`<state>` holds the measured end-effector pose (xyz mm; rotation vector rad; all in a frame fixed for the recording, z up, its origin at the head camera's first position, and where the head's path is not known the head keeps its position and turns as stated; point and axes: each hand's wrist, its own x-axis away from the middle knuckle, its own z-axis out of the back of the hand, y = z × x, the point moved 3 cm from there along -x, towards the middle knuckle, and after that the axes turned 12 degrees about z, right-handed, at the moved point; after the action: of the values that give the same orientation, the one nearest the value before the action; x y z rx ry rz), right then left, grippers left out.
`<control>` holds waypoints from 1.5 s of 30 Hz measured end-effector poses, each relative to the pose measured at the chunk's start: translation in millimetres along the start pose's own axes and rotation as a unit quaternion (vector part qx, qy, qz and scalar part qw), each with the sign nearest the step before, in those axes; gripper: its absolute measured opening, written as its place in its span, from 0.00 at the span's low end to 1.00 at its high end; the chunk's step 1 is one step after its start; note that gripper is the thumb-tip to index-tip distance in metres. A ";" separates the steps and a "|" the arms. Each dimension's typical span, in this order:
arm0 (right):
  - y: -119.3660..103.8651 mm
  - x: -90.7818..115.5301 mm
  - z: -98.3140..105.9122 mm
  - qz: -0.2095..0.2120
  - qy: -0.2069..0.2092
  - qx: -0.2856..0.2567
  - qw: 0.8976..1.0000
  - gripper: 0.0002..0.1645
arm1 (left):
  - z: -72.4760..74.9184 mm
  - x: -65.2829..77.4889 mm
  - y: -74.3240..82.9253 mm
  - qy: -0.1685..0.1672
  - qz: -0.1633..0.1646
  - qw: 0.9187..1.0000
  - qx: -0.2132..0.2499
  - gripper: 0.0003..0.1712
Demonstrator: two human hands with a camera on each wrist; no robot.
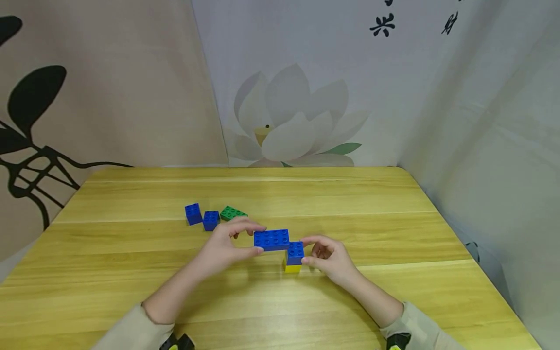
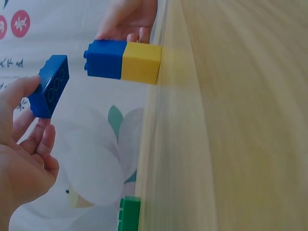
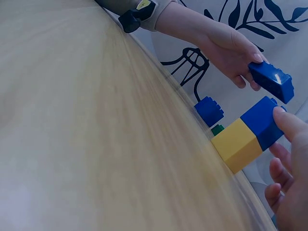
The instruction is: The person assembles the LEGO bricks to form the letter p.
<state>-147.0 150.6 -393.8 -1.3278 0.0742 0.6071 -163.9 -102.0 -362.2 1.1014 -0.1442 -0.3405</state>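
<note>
Currently, a long blue brick [image 1: 271,240] is held above the table [image 1: 245,316], pinched by the left hand [image 1: 222,250]. Near it, a small blue brick [image 1: 295,253], stacked on a yellow brick [image 1: 293,269], is pinched by the right hand [image 1: 333,262]. Beyond are seen two blue cubes [image 1: 211,221] and a green brick [image 1: 232,213].

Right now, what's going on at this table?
A person's left hand holds a long blue brick in the air, apart from a small stack. The right hand grips the stack's blue top brick; the yellow bottom brick stands on the table. Two small blue bricks and a green brick lie farther back, to the left.
</note>
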 end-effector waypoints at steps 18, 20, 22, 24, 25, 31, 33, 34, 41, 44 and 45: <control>30.5 4.7 3.9 0.010 0.000 -0.009 1.000 0.21 | -22.3 -8.8 6.8 -0.016 -0.006 1.000 0.023 0.20; 31.7 5.1 4.2 0.010 0.003 -0.006 1.000 0.21 | -24.2 -10.0 8.0 -0.016 -0.006 1.000 0.022 0.20; 32.8 5.4 4.5 0.009 0.005 -0.002 1.000 0.21 | -26.1 -10.9 9.7 -0.018 -0.008 1.000 0.022 0.20; 32.6 5.5 4.8 0.012 0.005 -0.001 1.000 0.21 | -27.8 -11.7 11.6 -0.020 -0.009 1.000 0.023 0.19; 32.3 5.4 4.8 0.014 0.005 0.000 1.000 0.21 | -28.7 -12.1 12.5 -0.021 -0.010 1.000 0.022 0.19; 32.1 4.3 4.7 0.013 0.002 -0.001 1.000 0.20 | -34.4 -16.1 14.6 -0.022 -0.014 1.000 0.012 0.19; 32.2 4.1 4.6 0.011 0.000 -0.001 1.000 0.19 | -36.5 -17.6 15.1 -0.024 -0.013 1.000 0.012 0.19; 32.4 4.1 4.6 0.011 -0.001 -0.002 1.000 0.19 | -37.6 -18.6 15.1 -0.026 -0.014 0.999 0.013 0.19; 31.1 4.1 3.8 0.013 -0.009 -0.021 1.000 0.22 | -44.5 -23.0 16.1 -0.032 -0.020 0.999 0.023 0.20; 31.2 4.1 3.7 0.014 -0.011 -0.025 1.000 0.22 | -46.9 -24.0 16.5 -0.032 -0.020 0.999 0.020 0.21; 31.7 4.1 3.8 0.015 -0.011 -0.025 1.000 0.22 | -47.7 -24.3 16.4 -0.033 -0.019 0.999 0.020 0.21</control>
<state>-159.0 159.2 -422.5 -1.3695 0.0615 0.6531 -170.0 -46.7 -367.7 1.1343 -0.1892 -0.4105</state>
